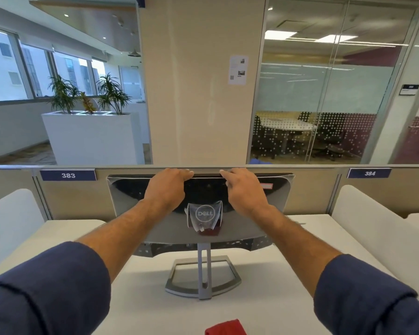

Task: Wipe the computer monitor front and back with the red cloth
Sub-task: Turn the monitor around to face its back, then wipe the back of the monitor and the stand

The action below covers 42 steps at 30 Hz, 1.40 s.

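The computer monitor (131, 201) stands on the white desk with its glossy black back and logo facing me; its screen side is hidden. My left hand (166, 189) and my right hand (242, 189) both rest on the upper back of the monitor, fingers reaching over its top edge. The silver stand (203, 279) sits on the desk between my forearms. The red cloth (225, 327) lies loose on the desk at the bottom edge of view, apart from both hands.
A desk partition (312, 194) with number tags 383 and 384 runs right behind the monitor. White side dividers (373, 218) flank the desk (288, 274). Beyond are a pillar, a planter and a glass meeting room.
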Tool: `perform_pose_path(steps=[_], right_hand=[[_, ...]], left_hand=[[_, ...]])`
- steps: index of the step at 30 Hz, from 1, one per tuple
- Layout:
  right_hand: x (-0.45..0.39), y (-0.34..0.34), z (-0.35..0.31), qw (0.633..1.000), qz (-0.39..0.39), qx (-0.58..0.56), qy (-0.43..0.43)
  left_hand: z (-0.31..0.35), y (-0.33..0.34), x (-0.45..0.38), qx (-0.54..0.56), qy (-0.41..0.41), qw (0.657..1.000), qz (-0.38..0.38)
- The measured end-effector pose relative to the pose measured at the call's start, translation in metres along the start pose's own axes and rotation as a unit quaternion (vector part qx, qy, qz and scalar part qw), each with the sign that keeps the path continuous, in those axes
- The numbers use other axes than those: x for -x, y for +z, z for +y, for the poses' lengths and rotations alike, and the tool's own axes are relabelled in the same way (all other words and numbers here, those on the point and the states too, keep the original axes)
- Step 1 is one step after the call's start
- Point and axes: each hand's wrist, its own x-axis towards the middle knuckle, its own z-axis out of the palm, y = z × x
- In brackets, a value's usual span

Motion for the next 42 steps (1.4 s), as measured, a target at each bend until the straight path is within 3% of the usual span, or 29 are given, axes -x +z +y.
perform_pose_path(steps=[3,7,10,13,18,23,25,28,30,33,35,38,42], right_hand=[[0.022,0.005,0.007,0.995,0.031,-0.099,0.011],[0.070,0.017,0.006,0.984,0.076,-0.151,0.054],[0.116,0.032,0.002,0.978,0.060,-0.170,0.104],[0.165,0.053,0.002,0.961,-0.003,-0.203,0.186],[0.236,0.077,-0.003,0.899,-0.184,-0.231,0.323],[0.283,0.097,-0.006,0.835,-0.309,-0.201,0.408],[0.293,0.102,-0.010,0.837,-0.322,-0.168,0.409],[0.303,0.095,-0.021,0.887,-0.272,-0.115,0.355],[0.308,0.088,-0.027,0.904,-0.284,-0.124,0.295],[0.317,0.084,-0.035,0.885,-0.419,-0.061,0.195],[0.317,0.083,-0.041,0.881,-0.446,-0.010,0.159],[0.311,0.083,-0.047,0.895,-0.414,-0.005,0.167],[0.301,0.084,-0.044,0.910,-0.331,-0.079,0.236]], left_hand=[[-0.003,0.007,0.011,0.014,0.021,1.000,0.009],[-0.002,0.019,0.044,0.034,0.062,0.993,0.090],[0.000,0.042,0.082,0.094,0.034,0.992,0.076],[0.008,0.071,0.131,0.150,-0.036,0.988,0.025],[0.027,0.124,0.211,0.220,-0.141,0.958,-0.121],[0.046,0.164,0.266,0.268,-0.288,0.889,-0.236],[0.054,0.173,0.280,0.280,-0.330,0.856,-0.282],[0.061,0.182,0.293,0.307,-0.368,0.818,-0.318],[0.062,0.189,0.299,0.329,-0.376,0.804,-0.322],[0.065,0.190,0.304,0.316,-0.354,0.816,-0.331],[0.068,0.189,0.306,0.304,-0.336,0.828,-0.330],[0.070,0.188,0.307,0.294,-0.327,0.836,-0.327],[0.071,0.188,0.306,0.299,-0.332,0.836,-0.319]])
